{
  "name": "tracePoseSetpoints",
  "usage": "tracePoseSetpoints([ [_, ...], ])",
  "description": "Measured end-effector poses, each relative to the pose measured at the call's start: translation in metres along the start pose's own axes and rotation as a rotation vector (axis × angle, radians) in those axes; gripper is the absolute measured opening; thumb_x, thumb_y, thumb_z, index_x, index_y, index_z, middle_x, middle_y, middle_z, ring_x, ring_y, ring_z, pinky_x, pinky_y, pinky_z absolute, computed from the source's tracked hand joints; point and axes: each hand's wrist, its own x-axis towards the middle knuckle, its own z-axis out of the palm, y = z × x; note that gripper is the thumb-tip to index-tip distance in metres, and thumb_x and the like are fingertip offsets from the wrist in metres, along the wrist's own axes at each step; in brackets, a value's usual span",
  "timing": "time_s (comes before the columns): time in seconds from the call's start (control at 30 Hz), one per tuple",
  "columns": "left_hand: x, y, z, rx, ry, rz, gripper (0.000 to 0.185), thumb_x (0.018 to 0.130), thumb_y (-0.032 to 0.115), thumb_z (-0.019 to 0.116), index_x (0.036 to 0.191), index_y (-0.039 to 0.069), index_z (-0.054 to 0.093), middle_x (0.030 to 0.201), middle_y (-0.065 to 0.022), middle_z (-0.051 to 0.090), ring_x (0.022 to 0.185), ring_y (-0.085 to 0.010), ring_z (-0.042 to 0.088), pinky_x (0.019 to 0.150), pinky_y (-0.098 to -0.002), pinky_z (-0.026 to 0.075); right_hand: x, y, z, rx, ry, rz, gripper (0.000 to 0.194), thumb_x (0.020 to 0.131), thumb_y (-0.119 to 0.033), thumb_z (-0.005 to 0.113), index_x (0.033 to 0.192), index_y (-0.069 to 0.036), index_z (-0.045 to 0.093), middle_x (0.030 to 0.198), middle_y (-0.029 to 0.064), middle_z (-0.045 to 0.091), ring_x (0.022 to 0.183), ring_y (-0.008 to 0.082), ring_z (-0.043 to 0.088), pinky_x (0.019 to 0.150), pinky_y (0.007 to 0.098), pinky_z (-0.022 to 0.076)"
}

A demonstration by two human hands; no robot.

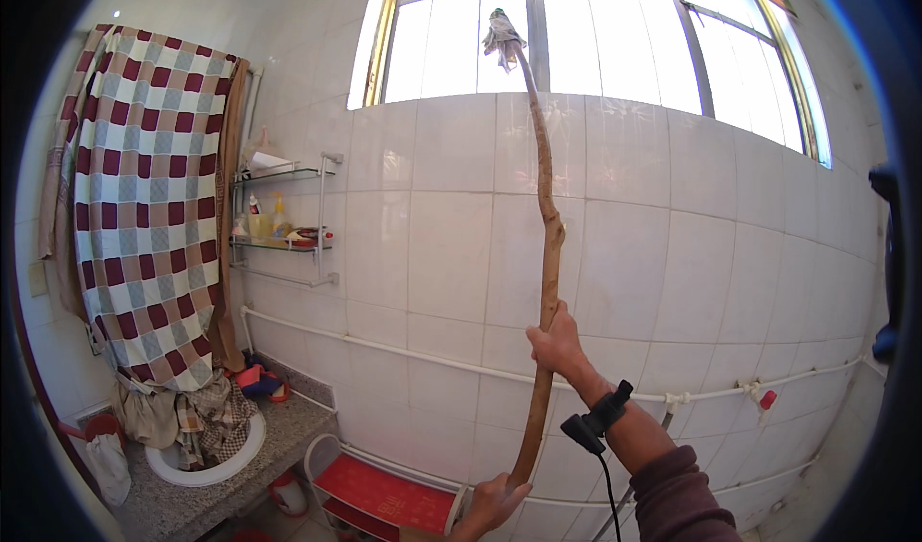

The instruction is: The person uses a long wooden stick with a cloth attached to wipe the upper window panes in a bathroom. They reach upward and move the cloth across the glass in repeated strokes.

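Note:
A long, crooked wooden stick (549, 254) rises in front of the tiled wall, with a grey cloth (503, 38) fixed around its far tip. Something green shows at the very top of the cloth. That end overlaps the bright window (446, 45); whether it touches the glass I cannot tell. My right hand (560, 344) grips the stick at its lower middle, and a black strapped device with a cable (598, 416) is on that wrist. Lower down, my left hand (495, 502) is closed around the stick's bottom end.
Glass shelves (282, 245) with bottles hang left, beside a checked cloth (151, 203). Fabric fills part of the washbasin (209, 477) in a stone counter (169, 509). A red-topped rack (389, 488) stands below. White pipes (432, 363) cross the wall, with a red-handled tap (766, 399) at right.

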Motion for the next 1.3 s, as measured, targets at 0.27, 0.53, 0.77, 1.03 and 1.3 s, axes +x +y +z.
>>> tracePoseSetpoints([
  [0.27, -0.065, -0.007, 0.014, -0.219, -0.185, -0.145, 0.031, 0.084, 0.031, 0.054, 0.096, 0.003, 0.057, 0.071, -0.0137, 0.058, 0.066, -0.0243, 0.058, 0.061, -0.0381, 0.047, -0.060, 0.015, 0.002, -0.097, -0.086, -0.082, 0.048, 0.074, -0.012, 0.062, 0.106, 0.009, 0.031, 0.065, 0.0176, 0.055, 0.047, 0.0278, 0.057, 0.046, 0.0375, 0.0492],
  [0.53, -0.069, -0.010, 0.018, -0.358, -0.194, 0.012, 0.029, 0.081, 0.027, 0.059, 0.097, 0.003, 0.057, 0.066, -0.0114, 0.057, 0.059, -0.0204, 0.056, 0.056, -0.0363, 0.046, -0.078, -0.012, -0.019, -0.046, -0.093, -0.058, 0.048, 0.077, -0.010, 0.062, 0.109, 0.008, 0.032, 0.068, 0.0129, 0.056, 0.047, 0.0203, 0.058, 0.044, 0.0329, 0.0495],
  [0.77, -0.070, -0.065, 0.021, -0.222, -0.115, 0.073, 0.030, 0.080, 0.028, 0.060, 0.099, 0.005, 0.057, 0.065, -0.0109, 0.057, 0.059, -0.0213, 0.057, 0.055, -0.0370, 0.046, -0.086, -0.006, -0.002, -0.030, -0.020, 0.011, 0.043, 0.077, -0.010, 0.063, 0.102, 0.006, 0.031, 0.066, 0.0118, 0.054, 0.045, 0.0200, 0.057, 0.041, 0.0324, 0.0488],
  [1.03, -0.125, -0.081, -0.010, -0.137, -0.214, -0.195, 0.033, 0.079, 0.029, 0.061, 0.102, 0.006, 0.057, 0.068, -0.0133, 0.059, 0.063, -0.0246, 0.059, 0.057, -0.0388, 0.046, -0.147, 0.003, 0.037, 0.079, -0.183, 0.041, 0.046, 0.077, -0.010, 0.063, 0.100, 0.007, 0.027, 0.068, 0.0116, 0.054, 0.052, 0.0201, 0.060, 0.046, 0.0327, 0.0507],
  [1.3, -0.116, -0.072, -0.027, -0.089, -0.208, -0.237, 0.037, 0.078, 0.030, 0.062, 0.106, 0.006, 0.057, 0.070, -0.0154, 0.059, 0.066, -0.0275, 0.060, 0.058, -0.0404, 0.047, -0.117, -0.019, 0.045, 0.028, -0.228, 0.007, 0.046, 0.079, -0.013, 0.062, 0.100, 0.009, 0.028, 0.069, 0.0158, 0.057, 0.052, 0.0226, 0.061, 0.047, 0.0335, 0.0514],
])
